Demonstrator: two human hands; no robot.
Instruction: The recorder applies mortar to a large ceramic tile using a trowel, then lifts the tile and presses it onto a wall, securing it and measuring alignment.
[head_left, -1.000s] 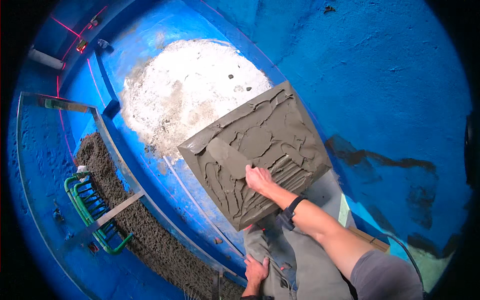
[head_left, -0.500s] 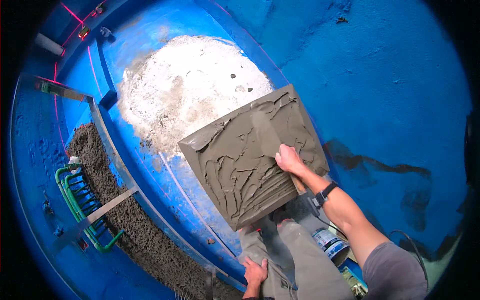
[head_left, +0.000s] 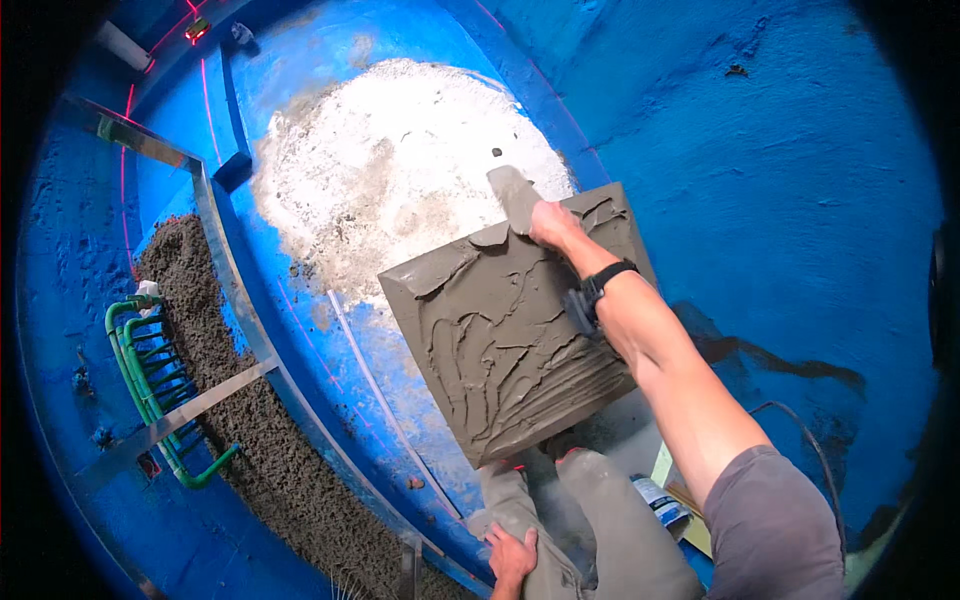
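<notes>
My right hand [head_left: 552,224] is closed round a trowel, past the far edge of a large square tile [head_left: 520,330] spread with wet grey mortar. Most of the handle is hidden by my fist. The trowel's mortar-smeared blade [head_left: 513,197] reaches beyond the tile, over the white patch [head_left: 390,150]. Ridges and swirls mark the mortar, and the tile's near edge lies just in front of my knees. My left hand [head_left: 512,556] rests on my left trouser leg with its fingers stretched out, holding nothing.
Gravelly grey material [head_left: 270,470] fills a curved strip at the left, bounded by a metal rail [head_left: 237,285]. Green bent pipes [head_left: 145,390] stand beyond it. A bucket [head_left: 662,505] sits by my right knee. Blue wall [head_left: 760,180] rises at the right.
My right hand has carried the trowel forward and left, from the middle of the mortar to beyond the tile's far edge. My left hand stays on my leg.
</notes>
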